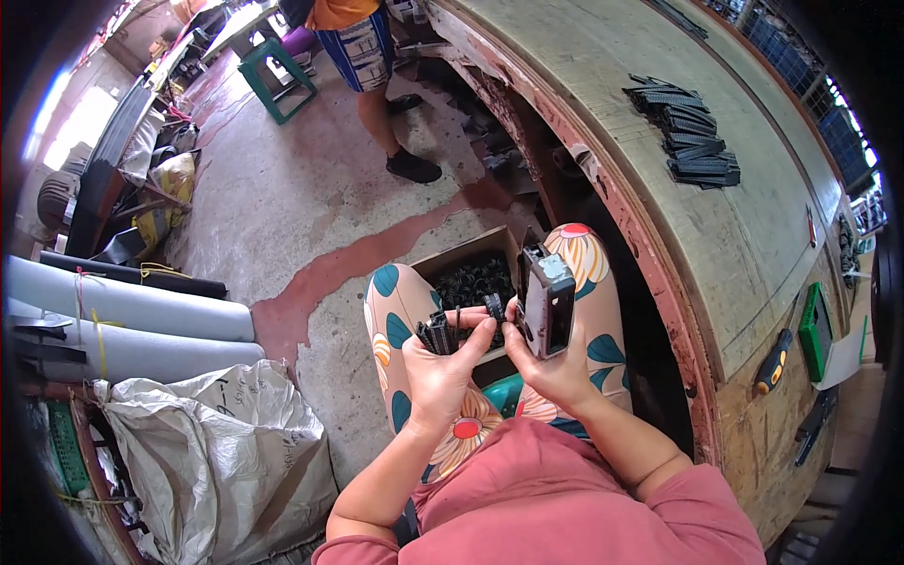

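Note:
My left hand [441, 377] is closed around a small bundle of short black strips [436, 334]. Its thumb and forefinger reach toward a small ribbed black piece [493, 305], where the fingertips of both hands meet. In my right hand [554, 372] is a boxy black-and-grey handheld tool [549, 299] with a worn, pale face; its exact kind is unclear. Beneath my hands, between my knees, stands an open cardboard box [513, 247] full of small curled black pieces [471, 273]. My fingers hide part of the box.
On my right, a wooden worktable [659, 217] carries stacked black strips [687, 132], a screwdriver [774, 362] and a green-framed tray [815, 325]. A white sack [217, 452] and grey rolls [132, 306] lie left. Ahead are a green stool [273, 80] and a standing person [363, 56].

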A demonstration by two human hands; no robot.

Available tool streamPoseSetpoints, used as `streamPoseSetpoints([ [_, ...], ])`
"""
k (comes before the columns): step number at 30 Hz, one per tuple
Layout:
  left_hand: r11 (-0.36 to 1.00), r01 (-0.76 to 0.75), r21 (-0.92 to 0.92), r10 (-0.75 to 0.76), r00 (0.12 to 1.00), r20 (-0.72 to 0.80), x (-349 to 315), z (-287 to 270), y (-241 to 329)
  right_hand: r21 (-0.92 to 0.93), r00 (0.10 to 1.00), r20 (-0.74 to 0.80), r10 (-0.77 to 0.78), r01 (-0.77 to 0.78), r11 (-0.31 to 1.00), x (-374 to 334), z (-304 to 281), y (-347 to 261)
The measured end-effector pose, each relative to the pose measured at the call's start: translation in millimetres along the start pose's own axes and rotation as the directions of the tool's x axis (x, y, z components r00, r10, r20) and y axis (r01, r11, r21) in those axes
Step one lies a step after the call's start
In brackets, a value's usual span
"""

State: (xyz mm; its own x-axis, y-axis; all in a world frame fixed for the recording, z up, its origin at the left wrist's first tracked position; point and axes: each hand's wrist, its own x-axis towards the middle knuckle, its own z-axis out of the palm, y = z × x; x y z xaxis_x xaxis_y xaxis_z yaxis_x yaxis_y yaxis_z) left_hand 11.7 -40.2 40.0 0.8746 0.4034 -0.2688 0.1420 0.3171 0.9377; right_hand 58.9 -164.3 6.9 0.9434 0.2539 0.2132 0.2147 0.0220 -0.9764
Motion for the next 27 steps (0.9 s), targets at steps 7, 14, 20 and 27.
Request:
streamPoseSetpoints([
  [7,0.975,-0.153,0.161,0.162,0.986,-0.041,-1,3,-4,0.072,0.993,0.006,0.118,-0.119,0.99,2,2,-8],
  [14,0.88,-0.337,0.334,0.341,0.939,0.048,2,-2,-7,0.112,0.988,0.002,0.153,-0.152,0.982,2,4,-11],
  [20,0.908,-0.251,0.335,0.262,0.965,0.012,11,-16,6,-0.014,0.987,0.139,0.083,-0.082,0.997,0,-4,-1],
  [27,0.843,-0.168,0.512,0.131,0.986,0.108,18,-61,46,-0.369,0.9,0.431,-0.066,0.243,0.897,-10,-21,3],
])
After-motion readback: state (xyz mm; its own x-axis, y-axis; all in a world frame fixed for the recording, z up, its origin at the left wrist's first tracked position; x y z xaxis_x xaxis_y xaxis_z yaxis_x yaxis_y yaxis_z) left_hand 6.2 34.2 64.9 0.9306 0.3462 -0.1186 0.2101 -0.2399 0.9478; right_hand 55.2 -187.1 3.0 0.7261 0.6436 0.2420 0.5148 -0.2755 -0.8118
